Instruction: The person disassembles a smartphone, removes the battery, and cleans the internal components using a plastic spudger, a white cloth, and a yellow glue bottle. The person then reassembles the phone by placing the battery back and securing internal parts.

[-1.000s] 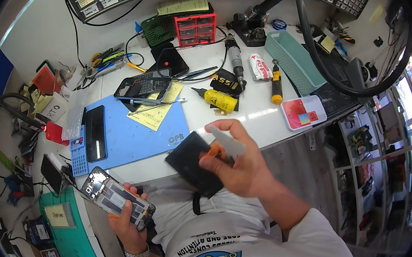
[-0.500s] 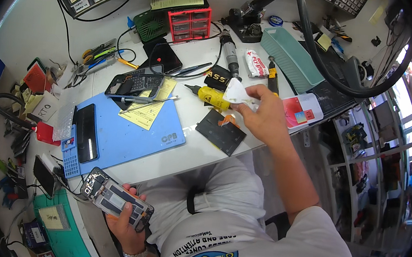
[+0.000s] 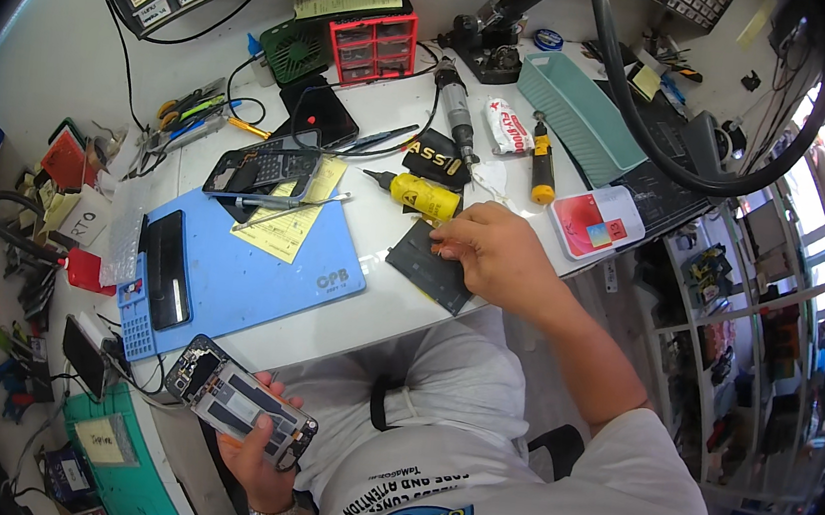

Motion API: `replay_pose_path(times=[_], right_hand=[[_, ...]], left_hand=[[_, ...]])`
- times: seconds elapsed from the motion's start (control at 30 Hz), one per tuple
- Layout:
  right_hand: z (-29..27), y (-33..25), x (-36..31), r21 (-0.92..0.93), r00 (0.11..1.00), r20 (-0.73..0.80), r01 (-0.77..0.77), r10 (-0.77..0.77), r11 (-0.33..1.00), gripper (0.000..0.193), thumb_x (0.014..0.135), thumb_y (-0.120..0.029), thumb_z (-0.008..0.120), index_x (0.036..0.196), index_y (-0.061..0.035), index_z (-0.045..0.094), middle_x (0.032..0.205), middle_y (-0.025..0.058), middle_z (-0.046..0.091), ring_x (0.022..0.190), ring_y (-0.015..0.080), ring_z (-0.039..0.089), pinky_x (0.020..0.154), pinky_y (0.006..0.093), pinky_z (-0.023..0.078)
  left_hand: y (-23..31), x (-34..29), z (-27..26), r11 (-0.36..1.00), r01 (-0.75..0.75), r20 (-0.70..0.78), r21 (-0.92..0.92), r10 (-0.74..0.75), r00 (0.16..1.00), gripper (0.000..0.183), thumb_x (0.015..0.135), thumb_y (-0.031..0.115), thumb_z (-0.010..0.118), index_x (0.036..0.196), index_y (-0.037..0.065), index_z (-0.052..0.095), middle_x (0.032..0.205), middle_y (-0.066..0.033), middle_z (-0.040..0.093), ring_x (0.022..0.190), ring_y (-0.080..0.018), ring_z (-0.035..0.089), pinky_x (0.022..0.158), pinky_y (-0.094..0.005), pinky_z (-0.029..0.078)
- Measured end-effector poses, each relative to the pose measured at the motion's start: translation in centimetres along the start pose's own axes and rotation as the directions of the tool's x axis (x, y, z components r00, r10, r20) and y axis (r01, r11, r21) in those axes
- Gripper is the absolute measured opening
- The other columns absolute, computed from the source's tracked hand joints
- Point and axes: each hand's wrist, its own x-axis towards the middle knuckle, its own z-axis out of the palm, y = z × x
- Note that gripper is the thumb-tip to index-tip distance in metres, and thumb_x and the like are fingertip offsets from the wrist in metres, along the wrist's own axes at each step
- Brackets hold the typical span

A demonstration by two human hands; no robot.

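Note:
My left hand is wrapped round an opened phone, whose inner frame and parts face up, below the desk's front edge. My right hand has its fingertips pinched together over a flat black rectangular piece on the desk. A small orange scrap on that piece is mostly hidden by those fingers, which appear closed on it. Just beyond lies a yellow bottle with a dark nozzle. A white piece, perhaps paper, rests near the tip of a grey rotary tool.
A blue mat carries a dark phone and a yellow paper slip. At the back stand a red drawer box and a teal basket. A yellow-black tool and a red-white box lie at the right.
My right hand has let go of the white piece, now on the desk, and come down and nearer to the orange scrap. My left hand still holds the opened phone.

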Motion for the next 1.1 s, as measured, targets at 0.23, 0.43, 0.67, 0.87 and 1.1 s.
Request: replay_pose_path(times=[0.23, 0.43, 0.67, 0.87, 1.1], right_hand=[[-0.3, -0.8, 0.2, -0.209, 0.988, 0.152, 0.061, -0.029, 0.976, 0.045, 0.080, 0.004, 0.078, 0.120, -0.0146, 0.087, 0.104, 0.0117, 0.063, 0.102, 0.0317, 0.063, 0.087, 0.0426, 0.055], [-2.0, -1.0, 0.3, -0.375, 0.959, 0.274, 0.180, -0.076, 0.909, 0.034, 0.091, -0.008, 0.077, 0.121, -0.0171, 0.088, 0.110, 0.0155, 0.064, 0.108, 0.0335, 0.061, 0.092, 0.0444, 0.054], [-5.7, 0.7, 0.5, -0.325, 0.972, 0.164, -0.108, 0.169, 0.939, 0.034, 0.086, 0.002, 0.078, 0.118, -0.0070, 0.085, 0.127, 0.0217, 0.067, 0.120, 0.0373, 0.064, 0.097, 0.0450, 0.054], [-3.9, -2.2, -1.5, -0.300, 0.997, 0.072, 0.028, -0.007, 0.954, 0.050, 0.086, -0.009, 0.088, 0.133, 0.0008, 0.075, 0.144, 0.0240, 0.065, 0.136, 0.0433, 0.060, 0.115, 0.0455, 0.051], [-3.4, -4.4, -2.7, -0.152, 0.952, 0.289, -0.060, 0.102, 0.987, 0.065, 0.090, -0.018, 0.089, 0.145, 0.0061, 0.064, 0.132, 0.0250, 0.069, 0.123, 0.0385, 0.066, 0.112, 0.0458, 0.052]], left_hand=[[-0.4, -0.6, 0.6, 1.000, 0.011, 0.034, -0.014, -0.011, 0.999, 0.067, 0.092, -0.003, 0.068, 0.156, -0.006, 0.050, 0.139, -0.0286, 0.069, 0.124, -0.0356, 0.075, 0.100, -0.0578, 0.067], [-0.9, -1.0, 0.4, 0.999, 0.035, 0.064, -0.010, -0.035, 0.997, 0.066, 0.092, 0.000, 0.071, 0.154, -0.006, 0.051, 0.139, -0.0273, 0.068, 0.123, -0.0350, 0.074, 0.100, -0.0573, 0.068], [-0.5, -1.4, 0.6, 1.000, 0.031, 0.062, -0.004, -0.031, 0.998, 0.067, 0.091, 0.001, 0.072, 0.154, -0.006, 0.050, 0.137, -0.0261, 0.069, 0.122, -0.0347, 0.075, 0.097, -0.0558, 0.069], [-0.7, -1.2, 0.4, 0.998, 0.059, 0.059, -0.017, -0.058, 0.997, 0.068, 0.091, 0.000, 0.072, 0.155, -0.006, 0.049, 0.139, -0.0269, 0.069, 0.123, -0.0354, 0.075, 0.097, -0.0560, 0.069], [-0.5, -1.3, 0.5, 0.998, 0.068, 0.059, -0.017, -0.067, 0.996, 0.068, 0.091, -0.001, 0.070, 0.155, -0.006, 0.049, 0.139, -0.0272, 0.069, 0.124, -0.0362, 0.075, 0.098, -0.0567, 0.069]])
